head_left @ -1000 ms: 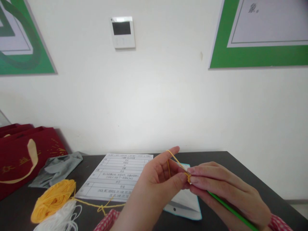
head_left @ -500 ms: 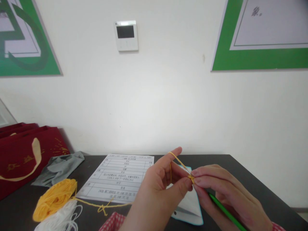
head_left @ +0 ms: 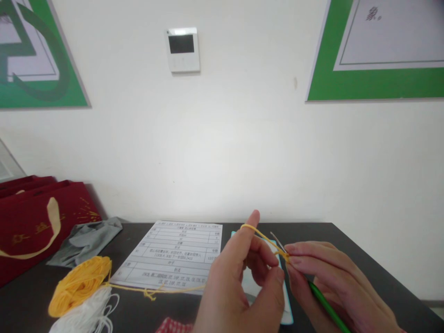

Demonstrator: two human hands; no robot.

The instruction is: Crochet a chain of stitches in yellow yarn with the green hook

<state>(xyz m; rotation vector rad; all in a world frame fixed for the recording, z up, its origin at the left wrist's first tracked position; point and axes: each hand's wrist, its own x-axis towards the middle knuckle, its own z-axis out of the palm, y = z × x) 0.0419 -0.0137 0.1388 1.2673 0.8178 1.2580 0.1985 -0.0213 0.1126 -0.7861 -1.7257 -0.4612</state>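
Note:
In my right hand (head_left: 340, 282) is a crochet hook (head_left: 324, 303) with a green handle. Its metal tip points up and left, past a small bit of yellow crochet work (head_left: 285, 255) pinched at my right fingertips. My left hand (head_left: 239, 282) is just left of it, index finger raised with yellow yarn (head_left: 258, 231) looped over it. From that finger the yarn slants down to the work. The left thumb and middle finger curl towards each other, apart from the work. Behind the hands, a white sheet or pouch with a light-blue edge (head_left: 288, 305) is partly hidden.
A yellow yarn skein (head_left: 79, 284) and a white yarn bundle (head_left: 86, 314) lie at left on the dark table (head_left: 322, 236). A printed sheet (head_left: 166, 259) is beside them. Farther left are a grey cloth or bag (head_left: 88, 240) and dark red gift bags (head_left: 27, 217).
My left thumb and finger have come off the yellow work, which stays in my right fingertips. The hook's tip now shows clear. The yarn strand on the table has straightened.

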